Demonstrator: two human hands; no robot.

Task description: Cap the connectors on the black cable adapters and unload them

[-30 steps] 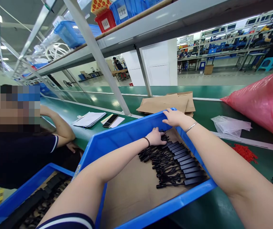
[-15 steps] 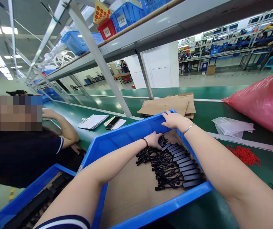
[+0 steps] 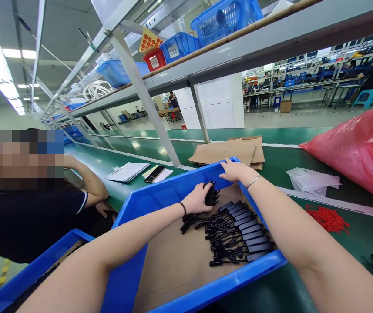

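A blue plastic bin (image 3: pixel 186 184) lined with brown cardboard sits tilted in front of me. Inside its right part lies a row of black power adapters (image 3: pixel 253 234) with short cables, fanned side by side. My left hand (image 3: pixel 199 198) is closed around a bunch of black cabled adapters (image 3: pixel 211 194) near the bin's far wall, and its grip partly hides them. At the far right corner, my right hand (image 3: pixel 234 170) holds the bin's rim, fingers hooked over the edge.
A second blue bin (image 3: pixel 67 238) stands at the left, beside a seated person (image 3: pixel 32 221). Cardboard sheets (image 3: pixel 225 151), papers (image 3: pixel 128 171), a phone (image 3: pixel 154 174), clear plastic bags (image 3: pixel 312 180), small red parts (image 3: pixel 327 218) and a large pink bag (image 3: pixel 359 150) lie on the green bench.
My left hand has lifted a bunch of adapters off the far end of the row and shifted slightly left. My right hand stays on the rim. The camera view has tilted a little.
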